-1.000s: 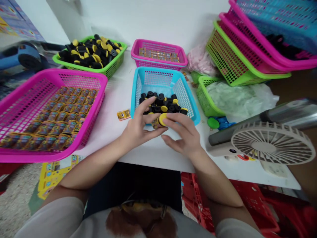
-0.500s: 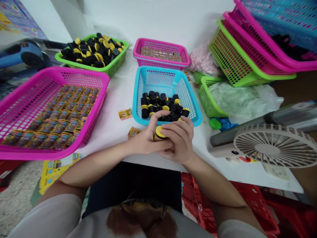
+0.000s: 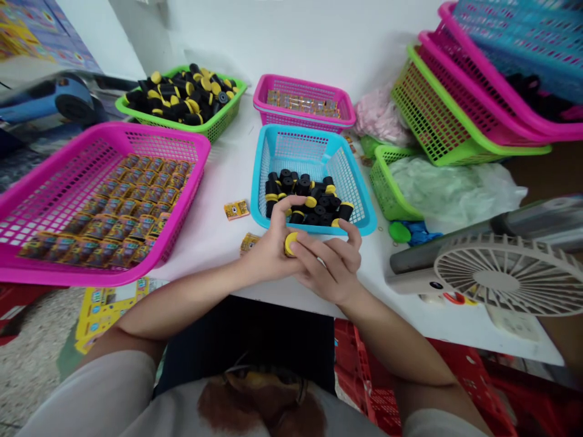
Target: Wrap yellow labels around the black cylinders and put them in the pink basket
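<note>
My left hand [image 3: 268,255] and my right hand [image 3: 330,267] meet at the table's front edge, both closed round one small black cylinder with a yellow cap [image 3: 290,243]. Only the yellow end shows between the fingers. Just beyond them stands a blue basket [image 3: 277,145] holding several black and yellow cylinders [image 3: 310,200]. Two small orange sticker packets [image 3: 236,209] lie on the white table to the left of the hands.
A large pink basket [image 3: 91,136] of wrapped pieces sits at the left, a green basket [image 3: 214,124] of cylinders behind it, a small pink basket [image 3: 303,118] at the back. Stacked baskets [image 3: 437,115] and a plastic bag fill the right. A white fan [image 3: 505,273] lies near right.
Both hands drew back from the blue basket toward the table edge with the cylinder. The right hand closed over it, and a second sticker packet came into view.
</note>
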Demonstrator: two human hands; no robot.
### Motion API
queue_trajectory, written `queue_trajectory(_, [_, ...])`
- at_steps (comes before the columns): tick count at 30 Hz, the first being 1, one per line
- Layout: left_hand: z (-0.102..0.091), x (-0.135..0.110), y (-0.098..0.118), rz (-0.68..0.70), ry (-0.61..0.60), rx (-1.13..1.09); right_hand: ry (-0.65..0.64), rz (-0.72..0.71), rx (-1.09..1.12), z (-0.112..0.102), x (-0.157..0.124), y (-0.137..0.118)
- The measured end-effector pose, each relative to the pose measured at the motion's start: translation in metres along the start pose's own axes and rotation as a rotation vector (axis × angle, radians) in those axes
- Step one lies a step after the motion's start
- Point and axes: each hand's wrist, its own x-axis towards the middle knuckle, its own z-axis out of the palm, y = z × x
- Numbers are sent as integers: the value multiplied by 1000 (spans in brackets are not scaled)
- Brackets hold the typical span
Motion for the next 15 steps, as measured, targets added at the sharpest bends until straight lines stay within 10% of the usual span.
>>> queue_trajectory(4, [3,-2,-1,30,72,52,-22,4,-44,-1,-6,3])
queue_trajectory(10, [-8,-4,6,-80,-223,-115,-157,30,131,-2,-18,9])
queue_trajectory(15, [-8,2,5,104,-164,-110,-84,-44,55,4,-17,14])
